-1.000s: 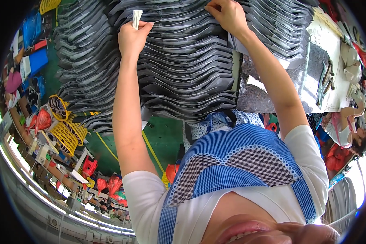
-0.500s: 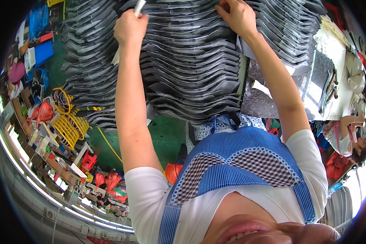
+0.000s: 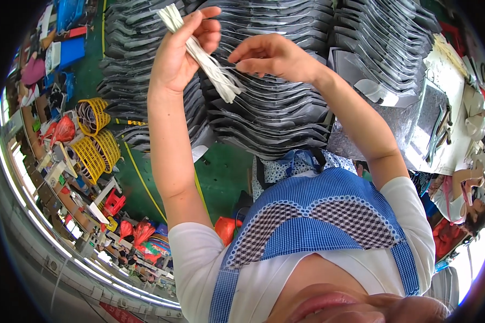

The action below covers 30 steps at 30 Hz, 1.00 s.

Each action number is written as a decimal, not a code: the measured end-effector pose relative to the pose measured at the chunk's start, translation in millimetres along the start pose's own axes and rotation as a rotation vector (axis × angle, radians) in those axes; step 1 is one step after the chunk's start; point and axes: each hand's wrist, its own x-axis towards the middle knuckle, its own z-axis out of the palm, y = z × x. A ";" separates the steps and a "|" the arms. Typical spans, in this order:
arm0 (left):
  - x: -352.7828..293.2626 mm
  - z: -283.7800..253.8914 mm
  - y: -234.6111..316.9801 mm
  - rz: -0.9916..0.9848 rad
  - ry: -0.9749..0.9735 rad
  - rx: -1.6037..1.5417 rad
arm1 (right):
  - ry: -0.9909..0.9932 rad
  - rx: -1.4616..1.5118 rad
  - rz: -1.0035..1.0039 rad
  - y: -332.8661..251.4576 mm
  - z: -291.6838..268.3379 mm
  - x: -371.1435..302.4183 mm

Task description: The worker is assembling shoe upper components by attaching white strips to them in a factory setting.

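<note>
L hand [image 3: 177,63]: fingers partly curled, bundle of white strips [image 3: 214,72] held across palm. R hand [image 3: 280,56]: thumb & index nearly together, adj. to bundle's R edge; strand pinch can't be confirmed. Bundle pos.: slanted, over dk. curved sheets [image 3: 269,116], approx. ctr.

The left hand [image 3: 173,62] grips white strips [image 3: 216,74] above rows of dark pieces [image 3: 277,116].

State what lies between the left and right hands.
In the head view, the lower part of the bundle of white strips lies between left hand and right hand, with dark layered pieces behind.
</note>
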 end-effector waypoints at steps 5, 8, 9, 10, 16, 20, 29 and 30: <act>-10.4 8.2 -15.0 0.009 -0.093 -0.149 | 0.092 -0.137 -0.095 -0.4 10.1 0.2; -14.0 13.6 -15.5 0.013 -0.123 -0.216 | 0.040 -0.007 -0.109 6.6 16.9 2.2; -15.7 12.7 -15.2 0.020 -0.120 -0.215 | 0.034 -0.010 -0.112 4.2 18.3 1.4; -17.3 12.1 -14.7 0.030 -0.151 -0.240 | 0.064 -0.023 -0.099 0.6 18.8 -2.4; -26.9 0.9 -15.1 0.262 0.137 -0.111 | 0.309 -0.051 -0.085 0.0 -8.3 -33.9; -37.8 -28.7 -33.2 0.248 0.498 0.080 | 0.406 0.102 -0.112 -15.9 -21.2 -52.9; -35.3 55.3 -55.9 0.088 -0.020 -0.182 | 0.252 -0.114 0.057 -10.6 29.5 -71.9; -36.5 52.1 -53.1 0.124 -0.043 -0.040 | 0.229 -0.156 0.049 -10.6 30.4 -72.9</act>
